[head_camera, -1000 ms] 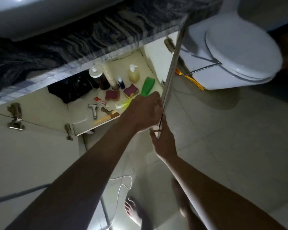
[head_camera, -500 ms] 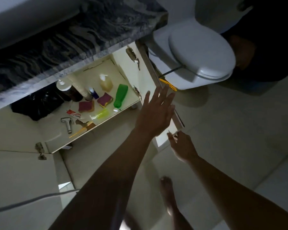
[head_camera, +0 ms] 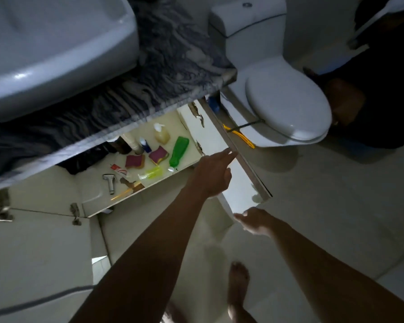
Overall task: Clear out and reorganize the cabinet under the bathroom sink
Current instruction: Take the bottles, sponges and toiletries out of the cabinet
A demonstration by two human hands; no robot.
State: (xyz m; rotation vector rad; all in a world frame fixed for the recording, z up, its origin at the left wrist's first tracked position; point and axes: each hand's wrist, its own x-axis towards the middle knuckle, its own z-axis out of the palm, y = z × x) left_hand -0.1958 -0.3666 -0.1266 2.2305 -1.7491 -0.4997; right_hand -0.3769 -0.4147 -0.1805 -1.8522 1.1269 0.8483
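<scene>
1. The left hand (head_camera: 211,176) is reaching forward with its fingers straight and is gripping nothing. Its fingertips (head_camera: 228,153) are lying at the upper edge of the open cabinet door (head_camera: 239,183); I cannot tell whether they are touching it.
2. The right hand (head_camera: 254,221) is hovering just below the door's lower corner. It is blurred, with its fingers loosely spread, and it is holding nothing.
3. Just beyond the left hand's knuckles, the cabinet floor (head_camera: 193,148) is carrying a green bottle (head_camera: 179,151) lying on its side. A yellow-green bottle (head_camera: 152,173) is lying near its cap end.
4. Farther from that hand, two purple sponges (head_camera: 158,155) are lying side by side. A small blue bottle (head_camera: 146,145) and a pump bottle (head_camera: 161,134) of yellowish liquid are standing behind them.
5. Farther left again, a toothpaste tube (head_camera: 120,171) and a metal sprayer head (head_camera: 109,183) are lying near the front edge, with a black bag (head_camera: 84,159) sitting in the dark behind.
6. Above both hands, a marble counter (head_camera: 173,66) is overhanging the cabinet and bearing a white basin (head_camera: 56,43).
7. Beyond the door, a toilet (head_camera: 287,106) is standing with its lid down.
8. Below the right hand, a bare foot (head_camera: 238,283) is resting on the tiled floor.
</scene>
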